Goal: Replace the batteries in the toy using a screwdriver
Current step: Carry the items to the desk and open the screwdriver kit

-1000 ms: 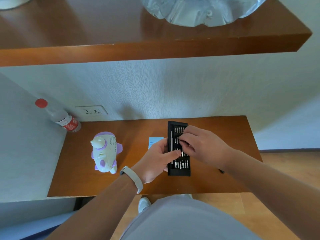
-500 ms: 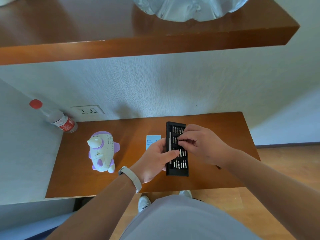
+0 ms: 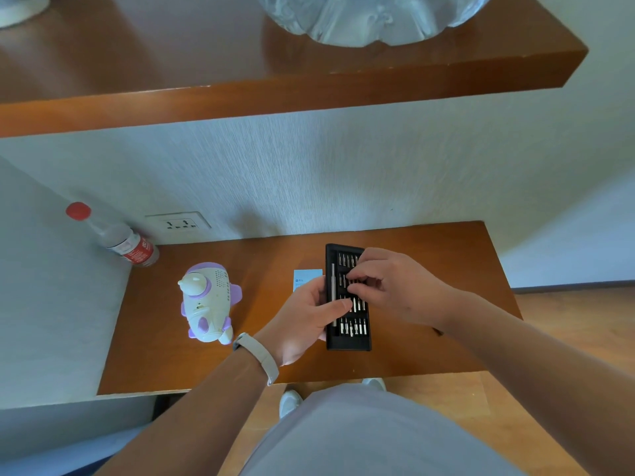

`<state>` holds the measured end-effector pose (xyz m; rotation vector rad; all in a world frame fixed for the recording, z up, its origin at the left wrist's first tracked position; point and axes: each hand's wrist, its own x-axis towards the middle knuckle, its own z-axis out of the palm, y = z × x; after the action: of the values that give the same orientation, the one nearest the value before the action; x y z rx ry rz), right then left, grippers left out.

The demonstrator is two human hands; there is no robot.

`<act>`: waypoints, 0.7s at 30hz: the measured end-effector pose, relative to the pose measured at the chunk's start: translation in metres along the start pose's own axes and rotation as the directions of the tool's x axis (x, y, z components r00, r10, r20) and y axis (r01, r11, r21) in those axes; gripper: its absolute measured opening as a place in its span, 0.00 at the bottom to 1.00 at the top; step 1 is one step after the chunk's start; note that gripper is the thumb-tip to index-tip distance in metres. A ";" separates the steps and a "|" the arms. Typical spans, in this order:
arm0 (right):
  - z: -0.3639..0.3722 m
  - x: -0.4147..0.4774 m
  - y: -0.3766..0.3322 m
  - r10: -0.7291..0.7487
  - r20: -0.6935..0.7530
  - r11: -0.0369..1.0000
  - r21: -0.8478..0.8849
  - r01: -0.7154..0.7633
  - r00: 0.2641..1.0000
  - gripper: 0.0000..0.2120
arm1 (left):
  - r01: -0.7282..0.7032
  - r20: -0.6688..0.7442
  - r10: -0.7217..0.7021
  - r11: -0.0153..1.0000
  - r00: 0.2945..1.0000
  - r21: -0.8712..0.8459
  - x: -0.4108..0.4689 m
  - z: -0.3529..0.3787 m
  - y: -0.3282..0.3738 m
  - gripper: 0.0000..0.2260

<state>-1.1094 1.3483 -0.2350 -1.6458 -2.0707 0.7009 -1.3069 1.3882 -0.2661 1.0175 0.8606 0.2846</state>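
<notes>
A white and purple toy lies on the wooden shelf, left of centre. To its right lies an open black screwdriver kit with rows of metal bits and a slim silver driver handle along its left side. My left hand grips the kit's left edge, thumb laid over the tray. My right hand hovers over the upper bit rows, fingertips curled and pinching at a bit; whether the bit is lifted is hidden.
A clear bottle with a red cap leans in the back left corner by a wall socket. A light blue card lies behind my left hand. An upper wooden shelf overhangs, bearing a clear plastic bag.
My right hand's fingers have shifted slightly down over the bit rows. My left hand keeps its hold on the kit. The view has drifted a little.
</notes>
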 end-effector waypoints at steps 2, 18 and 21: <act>0.000 0.001 0.001 0.025 0.030 1.000 0.001 -0.025 0.999 0.12 | 0.010 -0.003 -0.010 1.000 1.000 0.006 0.000 0.000 -0.002 0.14; 0.014 -0.002 0.001 0.592 -0.123 0.588 0.742 -0.322 0.796 0.09 | -0.022 -0.016 0.023 1.000 1.000 0.011 0.006 0.003 0.001 0.13; 0.017 -0.007 0.004 0.671 0.094 0.130 0.962 -0.241 0.735 0.10 | -0.044 -0.023 0.044 0.999 0.999 0.002 0.008 0.003 0.004 0.14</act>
<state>-1.1148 1.3399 -0.2515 -1.4006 -0.4086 1.3437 -1.2988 1.3930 -0.2661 1.0374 0.8600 0.3329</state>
